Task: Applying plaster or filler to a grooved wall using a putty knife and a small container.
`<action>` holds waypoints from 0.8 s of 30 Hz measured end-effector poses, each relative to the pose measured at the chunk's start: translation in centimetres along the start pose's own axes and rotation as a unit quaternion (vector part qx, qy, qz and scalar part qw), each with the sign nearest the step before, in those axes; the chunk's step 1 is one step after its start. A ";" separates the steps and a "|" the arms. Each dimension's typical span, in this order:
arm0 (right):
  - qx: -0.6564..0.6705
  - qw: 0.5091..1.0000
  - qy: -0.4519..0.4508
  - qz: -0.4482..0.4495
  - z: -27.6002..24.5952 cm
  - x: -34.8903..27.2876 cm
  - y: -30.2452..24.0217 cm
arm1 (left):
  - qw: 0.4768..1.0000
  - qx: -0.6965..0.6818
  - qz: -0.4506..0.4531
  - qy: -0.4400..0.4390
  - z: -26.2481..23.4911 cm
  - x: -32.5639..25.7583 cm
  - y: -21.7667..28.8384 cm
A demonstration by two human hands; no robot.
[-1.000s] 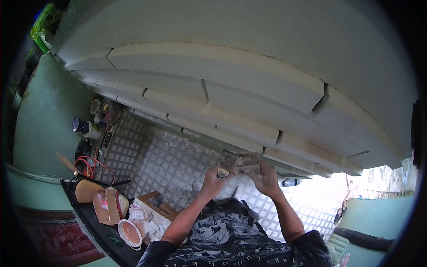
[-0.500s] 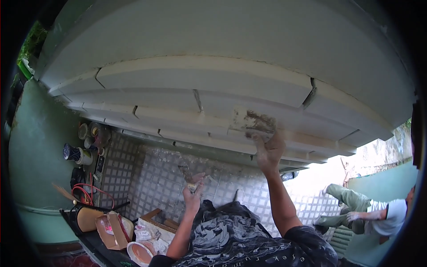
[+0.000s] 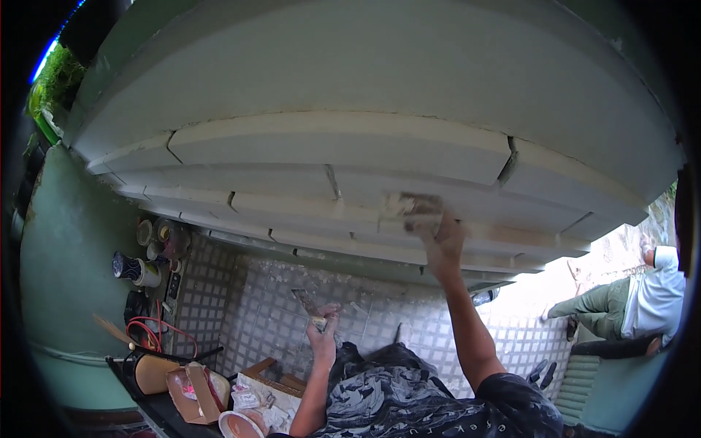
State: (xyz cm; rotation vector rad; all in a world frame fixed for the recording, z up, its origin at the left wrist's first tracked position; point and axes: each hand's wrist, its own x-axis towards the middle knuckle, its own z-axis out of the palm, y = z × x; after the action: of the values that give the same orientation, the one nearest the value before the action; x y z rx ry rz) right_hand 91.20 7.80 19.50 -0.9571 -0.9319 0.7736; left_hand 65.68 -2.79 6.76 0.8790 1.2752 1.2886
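Note:
In front of me is a wall of pale, overlapping ledges with dark gaps at the joints. My right hand is raised to it, fingers wrapped round a wide flat filling blade with grey-brown smears. The blade lies at or very close to the lower ledges, and motion blurs it slightly. Lower down, away from the wall, my left hand is closed on the pale handle of a putty knife. Its narrower blade points up and to the left.
A black chair at lower left bears an open cardboard box, beside a round tub. Paint buckets and a red hose lie along the green left wall. A co-worker is at the right. The floor is tiled.
My view has shifted slightly. The right hand's blade has slid a little leftward along the ledges. The co-worker has changed posture and turned. My left hand still holds the putty knife.

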 end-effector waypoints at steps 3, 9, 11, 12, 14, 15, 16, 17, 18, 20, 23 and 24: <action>-0.003 1.000 0.011 -0.025 -1.0 3.6 -1.5 | 0.999 0.022 0.026 -0.009 0.0 -0.1 -1.0; -0.322 0.918 -0.171 -0.159 -3.4 -0.8 -2.0 | 0.997 -0.031 0.037 -0.057 0.8 -1.1 1.2; -0.281 0.928 -0.210 -0.126 -3.2 -2.9 -1.9 | 0.998 -0.048 0.000 -0.046 1.5 -1.9 3.0; -0.245 0.944 -0.206 -0.087 -3.1 -3.3 -1.3 | 0.997 -0.063 -0.027 -0.038 1.8 -1.5 3.7; -0.205 0.956 -0.207 -0.043 -2.9 -4.3 -0.1 | 0.996 -0.066 -0.018 -0.053 2.2 -0.9 4.0; -0.133 0.971 -0.199 0.013 -2.5 -5.0 0.6 | 0.996 -0.030 0.054 -0.062 2.8 -0.5 4.3; -0.060 0.977 -0.190 0.071 -2.2 -5.7 1.2 | 0.990 0.008 0.124 -0.070 3.4 -0.2 4.5; -0.056 0.975 -0.200 0.078 -1.7 -6.5 1.8 | 0.983 0.023 0.165 -0.072 4.0 0.2 4.9; -0.042 0.974 -0.198 0.101 -1.4 -7.5 2.2 | 0.985 0.025 0.161 -0.064 4.6 0.3 5.3; -0.022 0.969 -0.207 0.132 -1.0 -9.2 2.8 | 0.996 0.060 0.003 -0.062 5.3 -0.1 6.0; -0.102 0.956 -0.238 0.138 -1.7 -11.0 4.5 | 0.991 0.125 -0.009 -0.048 5.2 0.1 4.8; -0.102 0.954 -0.243 0.141 -1.8 -10.9 4.4 | 0.991 0.125 -0.012 -0.043 5.2 0.1 4.7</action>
State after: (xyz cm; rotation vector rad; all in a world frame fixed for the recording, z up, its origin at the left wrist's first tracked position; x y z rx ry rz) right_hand 87.91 -0.53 11.75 -1.1185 -1.3373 1.2078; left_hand 69.86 -1.06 12.11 1.0793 1.3938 1.0753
